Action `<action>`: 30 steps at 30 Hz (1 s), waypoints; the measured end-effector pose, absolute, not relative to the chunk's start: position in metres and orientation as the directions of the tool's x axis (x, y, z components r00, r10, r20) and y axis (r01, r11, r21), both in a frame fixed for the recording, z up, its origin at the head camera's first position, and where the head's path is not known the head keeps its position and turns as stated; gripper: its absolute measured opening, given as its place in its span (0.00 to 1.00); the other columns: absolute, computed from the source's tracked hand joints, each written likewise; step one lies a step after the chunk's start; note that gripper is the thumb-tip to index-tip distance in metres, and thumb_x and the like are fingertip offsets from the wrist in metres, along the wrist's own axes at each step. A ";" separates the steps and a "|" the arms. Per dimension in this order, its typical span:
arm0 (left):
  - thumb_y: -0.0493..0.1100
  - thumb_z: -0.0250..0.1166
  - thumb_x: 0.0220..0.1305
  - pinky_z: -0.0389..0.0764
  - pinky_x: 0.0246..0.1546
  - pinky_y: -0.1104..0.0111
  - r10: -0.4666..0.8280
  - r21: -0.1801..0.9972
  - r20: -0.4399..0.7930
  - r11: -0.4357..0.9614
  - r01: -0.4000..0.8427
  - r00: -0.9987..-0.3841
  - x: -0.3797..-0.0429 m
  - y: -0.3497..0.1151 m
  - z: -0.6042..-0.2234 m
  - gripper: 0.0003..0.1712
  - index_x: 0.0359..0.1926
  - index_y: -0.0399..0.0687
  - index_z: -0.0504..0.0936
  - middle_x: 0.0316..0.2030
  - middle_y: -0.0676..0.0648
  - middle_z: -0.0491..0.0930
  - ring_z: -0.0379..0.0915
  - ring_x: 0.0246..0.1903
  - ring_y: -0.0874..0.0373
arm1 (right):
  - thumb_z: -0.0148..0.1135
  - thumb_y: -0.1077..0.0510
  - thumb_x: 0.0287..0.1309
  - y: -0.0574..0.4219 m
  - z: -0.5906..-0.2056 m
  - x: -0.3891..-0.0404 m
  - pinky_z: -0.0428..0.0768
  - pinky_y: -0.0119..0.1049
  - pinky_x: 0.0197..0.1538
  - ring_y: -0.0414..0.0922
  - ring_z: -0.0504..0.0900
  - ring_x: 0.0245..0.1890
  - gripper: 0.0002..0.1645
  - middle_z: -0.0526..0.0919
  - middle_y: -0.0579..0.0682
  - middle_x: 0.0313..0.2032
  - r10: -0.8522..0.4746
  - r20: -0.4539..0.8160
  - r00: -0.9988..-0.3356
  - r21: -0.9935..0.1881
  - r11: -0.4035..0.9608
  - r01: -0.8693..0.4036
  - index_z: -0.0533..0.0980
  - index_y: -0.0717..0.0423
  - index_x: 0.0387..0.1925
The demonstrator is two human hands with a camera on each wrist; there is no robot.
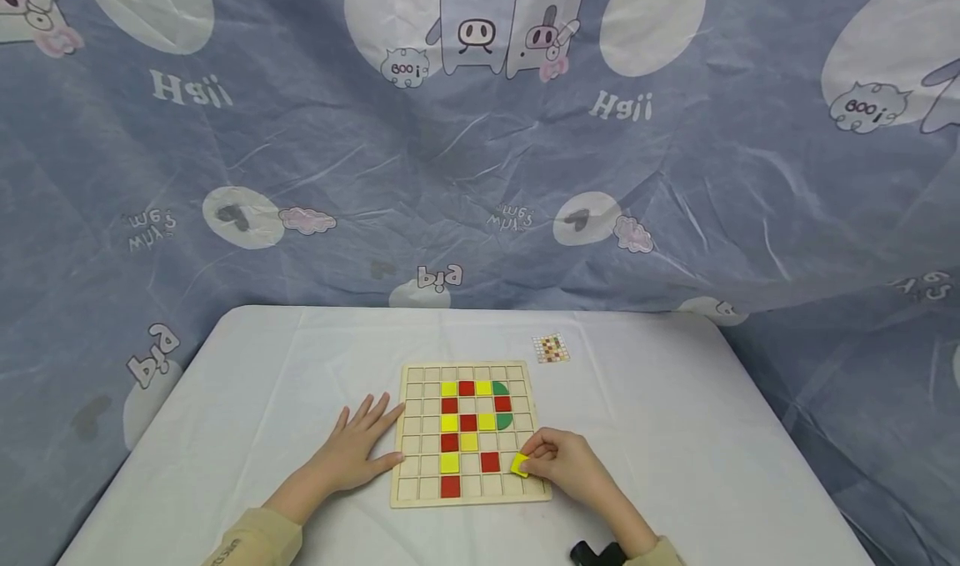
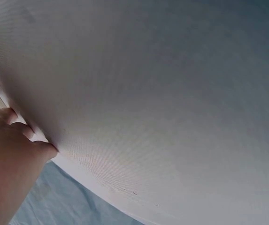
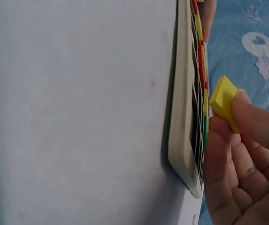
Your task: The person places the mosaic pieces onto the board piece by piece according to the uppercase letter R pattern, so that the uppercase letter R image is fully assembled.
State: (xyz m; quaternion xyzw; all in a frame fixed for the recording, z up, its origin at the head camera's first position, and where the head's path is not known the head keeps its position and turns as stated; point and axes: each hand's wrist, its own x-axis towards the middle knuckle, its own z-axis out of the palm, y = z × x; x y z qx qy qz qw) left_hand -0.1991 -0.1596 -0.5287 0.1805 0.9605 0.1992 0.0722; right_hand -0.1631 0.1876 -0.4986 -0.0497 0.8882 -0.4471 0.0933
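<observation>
A wooden grid board (image 1: 420, 489) lies on the white table, with red, yellow and green tiles set in some of its squares. My right hand (image 1: 564, 464) pinches a yellow square tile (image 1: 520, 464) between thumb and fingers, over the lower right part of the board. In the right wrist view the yellow tile (image 3: 225, 100) is tilted above the board's edge (image 3: 181, 93). My left hand (image 1: 356, 448) lies spread beside the board, thumb and fingertips at its left edge. Nearest the held tile is a red tile (image 1: 490, 463) in the grid.
Behind the board's far right corner lies a small pattern card (image 1: 551, 348) with coloured squares. A black object (image 1: 597, 553) sits by the right wrist at the near edge of the view. A blue-grey printed cloth (image 1: 450, 157) hangs behind the white table (image 1: 660, 416).
</observation>
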 end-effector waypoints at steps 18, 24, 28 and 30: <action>0.68 0.61 0.61 0.42 0.71 0.35 0.374 0.413 -0.062 0.854 0.317 -0.925 -0.202 -0.158 -0.530 0.45 0.75 0.58 0.60 0.77 0.43 0.53 0.42 0.77 0.39 | 0.75 0.63 0.49 0.177 -0.503 -0.158 0.74 0.25 0.27 0.35 0.73 0.24 0.07 0.76 0.42 0.26 -0.301 -0.101 -0.948 -0.746 0.653 -0.128 0.82 0.51 0.26; 0.69 0.61 0.62 0.42 0.71 0.34 0.381 0.411 -0.060 0.852 0.325 -0.923 -0.201 -0.159 -0.532 0.46 0.75 0.57 0.61 0.76 0.42 0.53 0.42 0.76 0.38 | 0.74 0.60 0.51 0.175 -0.502 -0.155 0.72 0.25 0.27 0.36 0.72 0.25 0.06 0.74 0.43 0.27 -0.259 -0.111 -0.959 -0.729 0.677 -0.098 0.81 0.51 0.27; 0.68 0.61 0.62 0.42 0.71 0.34 0.390 0.416 -0.056 0.846 0.334 -0.919 -0.201 -0.158 -0.533 0.45 0.75 0.56 0.61 0.76 0.42 0.54 0.43 0.76 0.38 | 0.72 0.56 0.55 0.176 -0.502 -0.155 0.72 0.25 0.27 0.37 0.72 0.25 0.06 0.75 0.42 0.26 -0.225 -0.101 -0.969 -0.724 0.685 -0.083 0.82 0.49 0.28; 0.68 0.61 0.62 0.42 0.71 0.34 0.397 0.418 -0.058 0.843 0.338 -0.916 -0.201 -0.158 -0.533 0.46 0.75 0.56 0.61 0.76 0.42 0.54 0.43 0.76 0.38 | 0.72 0.54 0.56 0.179 -0.501 -0.156 0.72 0.25 0.27 0.37 0.72 0.26 0.06 0.76 0.42 0.26 -0.209 -0.104 -0.972 -0.733 0.677 -0.068 0.82 0.50 0.30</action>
